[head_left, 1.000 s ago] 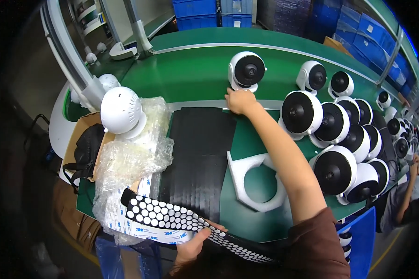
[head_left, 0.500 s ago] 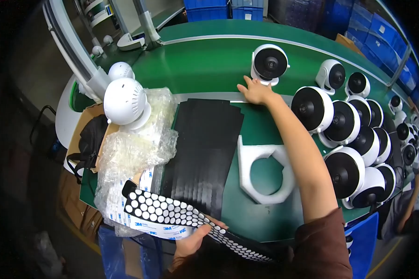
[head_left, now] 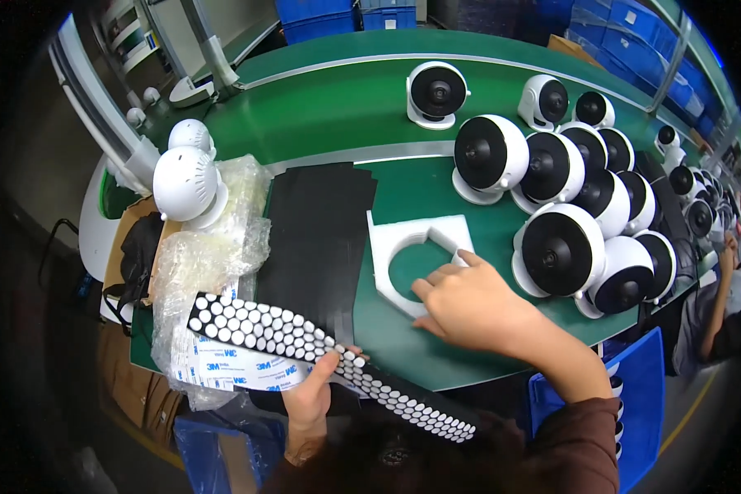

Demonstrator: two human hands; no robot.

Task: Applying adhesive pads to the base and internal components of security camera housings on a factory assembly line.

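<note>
My left hand (head_left: 311, 387) pinches a long, black flexible strip (head_left: 259, 323) covered with white round dots. The strip slants across the front edge of the table, above white sheets with blue print (head_left: 214, 362). My right hand (head_left: 469, 305) hovers over the lower right side of a white foam block with a round opening (head_left: 384, 276). Its fingers are half bent and apart, with nothing seen in them. Whether they touch the foam cannot be made out. At the back stands a white camera with a black round front (head_left: 437, 92), apart from both hands.
A stack of black sheets (head_left: 313, 230) lies left of the foam. Several similar cameras (head_left: 561, 249) crowd the right side. Bubble wrap (head_left: 214, 263) and two white cameras (head_left: 185, 185) are at the left. A blue bin (head_left: 642, 403) stands below the table's right edge.
My right hand has drawn back from the base of the far camera to the foam block. My left hand keeps hold of the dotted strip. The whole view has shifted.
</note>
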